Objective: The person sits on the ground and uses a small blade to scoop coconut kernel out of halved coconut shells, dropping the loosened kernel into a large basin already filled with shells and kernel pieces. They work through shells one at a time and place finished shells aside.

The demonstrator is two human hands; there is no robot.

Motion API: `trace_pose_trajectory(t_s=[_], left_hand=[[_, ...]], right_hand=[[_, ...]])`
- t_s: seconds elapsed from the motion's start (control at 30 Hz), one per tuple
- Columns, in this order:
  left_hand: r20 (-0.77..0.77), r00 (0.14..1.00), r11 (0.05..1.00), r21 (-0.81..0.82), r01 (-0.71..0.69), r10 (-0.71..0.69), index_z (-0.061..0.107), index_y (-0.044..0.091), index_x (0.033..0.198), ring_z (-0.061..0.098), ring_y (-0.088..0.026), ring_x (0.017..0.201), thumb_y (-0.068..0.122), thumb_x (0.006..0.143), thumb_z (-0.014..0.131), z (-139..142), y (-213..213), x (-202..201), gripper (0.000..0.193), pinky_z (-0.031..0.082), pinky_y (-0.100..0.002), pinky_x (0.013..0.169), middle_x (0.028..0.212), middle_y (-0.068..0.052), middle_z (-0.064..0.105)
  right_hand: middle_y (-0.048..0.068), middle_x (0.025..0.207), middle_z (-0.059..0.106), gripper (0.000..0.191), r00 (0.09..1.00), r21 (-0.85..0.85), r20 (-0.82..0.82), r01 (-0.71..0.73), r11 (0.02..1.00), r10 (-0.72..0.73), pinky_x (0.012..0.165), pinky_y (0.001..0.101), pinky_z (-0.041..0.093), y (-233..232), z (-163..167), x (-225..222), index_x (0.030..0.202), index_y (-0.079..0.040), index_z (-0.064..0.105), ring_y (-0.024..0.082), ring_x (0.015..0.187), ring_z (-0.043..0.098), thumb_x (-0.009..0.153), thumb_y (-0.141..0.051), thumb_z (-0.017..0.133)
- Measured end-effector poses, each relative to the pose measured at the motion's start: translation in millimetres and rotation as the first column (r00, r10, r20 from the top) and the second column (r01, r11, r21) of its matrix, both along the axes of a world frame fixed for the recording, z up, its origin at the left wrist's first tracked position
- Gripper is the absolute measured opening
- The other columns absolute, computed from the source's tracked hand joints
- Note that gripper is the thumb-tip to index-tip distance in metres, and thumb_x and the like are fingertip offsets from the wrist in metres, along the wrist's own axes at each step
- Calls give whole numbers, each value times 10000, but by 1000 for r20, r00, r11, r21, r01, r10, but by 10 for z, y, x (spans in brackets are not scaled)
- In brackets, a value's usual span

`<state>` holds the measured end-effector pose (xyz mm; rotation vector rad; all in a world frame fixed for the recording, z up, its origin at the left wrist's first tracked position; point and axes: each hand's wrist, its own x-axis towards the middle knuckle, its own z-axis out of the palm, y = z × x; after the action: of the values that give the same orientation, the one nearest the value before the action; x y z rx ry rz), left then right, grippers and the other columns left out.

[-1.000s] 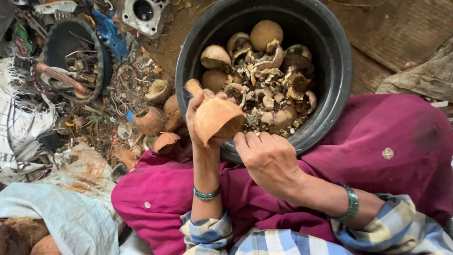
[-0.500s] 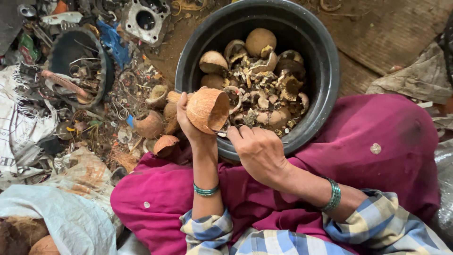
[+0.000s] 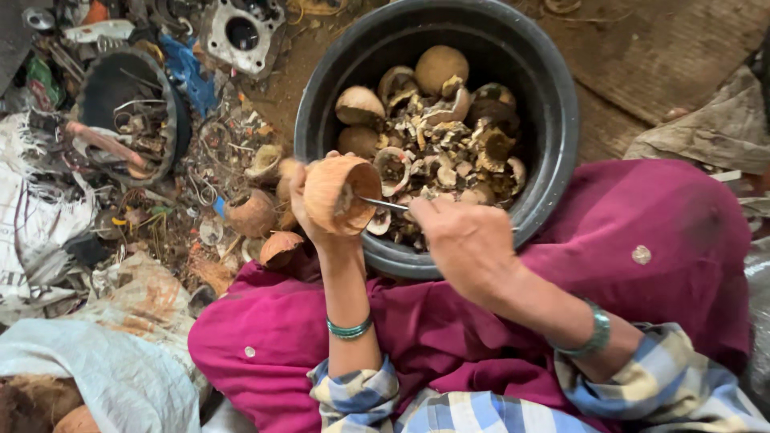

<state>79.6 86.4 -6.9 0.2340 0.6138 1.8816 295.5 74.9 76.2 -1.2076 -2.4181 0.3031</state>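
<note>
The head view looks down on a seated person in a magenta garment [image 3: 690, 240] with checked sleeves. The left hand [image 3: 309, 212] holds a half coconut shell [image 3: 341, 192] just over the near rim of a large black tub [image 3: 553, 120], its fingers wrapped around the shell's back, the open side turned toward the right hand. The right hand [image 3: 469, 240] is closed around a thin metal blade [image 3: 383, 204], fingers tight on the handle end, and the tip reaches into the shell's hollow.

As a judgement of progress, much looks done: the tub is heaped with emptied shell halves, curled scraps and one whole round nut [image 3: 441, 68]. The shell in hand appears partway scraped. More waits: several brown shell pieces [image 3: 253, 212] lie on the ground just beside the left knee.

The held shell is rounded, pale orange-brown and fibrous outside, lighter within. The scraps in the tub are dry, ragged and mottled cream and dark brown. The tub is smooth plastic with a thick rolled rim. On the left lie a second dark basin [image 3: 128, 112] of wire and scrap, a metal casting [image 3: 241, 32], and crumpled grey sacking [image 3: 104, 377]. Green bangles [image 3: 349, 327] ring both wrists.
</note>
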Motion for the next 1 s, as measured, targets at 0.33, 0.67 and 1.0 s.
trace_pose_trajectory(t_s=[0.33, 0.67, 1.0], left_hand=[[275, 895, 928, 227, 295, -352, 641, 16, 1080, 677, -338, 1099, 365, 1124, 454, -275, -1, -152, 398, 573, -529, 973, 1075, -148, 708], [252, 848, 873, 285, 395, -466, 598, 52, 1063, 678, -360, 1109, 344, 1154, 457, -97, -142, 52, 337, 568, -538, 995, 1043, -143, 705], [113, 971, 974, 116, 196, -209, 636, 23, 1052, 712, -387, 1045, 281, 1112, 503, -41, -57, 40, 296, 590, -512, 912, 1068, -211, 717]], right_hand=[[56, 715, 608, 70, 977, -113, -90, -205, 972, 195, 548, 397, 514, -157, 170, -24, 919, -101, 635, 242, 675, 664, 863, -114, 596], [42, 719, 588, 216, 988, 65, 10, -158, 985, 157, 543, 348, 497, -286, 116, -162, 990, -36, 645, 201, 653, 641, 790, -115, 631], [52, 718, 588, 238, 998, 74, -22, -56, 996, 57, 512, 354, 495, -304, 78, -309, 1019, -38, 661, 217, 604, 631, 792, -94, 614]])
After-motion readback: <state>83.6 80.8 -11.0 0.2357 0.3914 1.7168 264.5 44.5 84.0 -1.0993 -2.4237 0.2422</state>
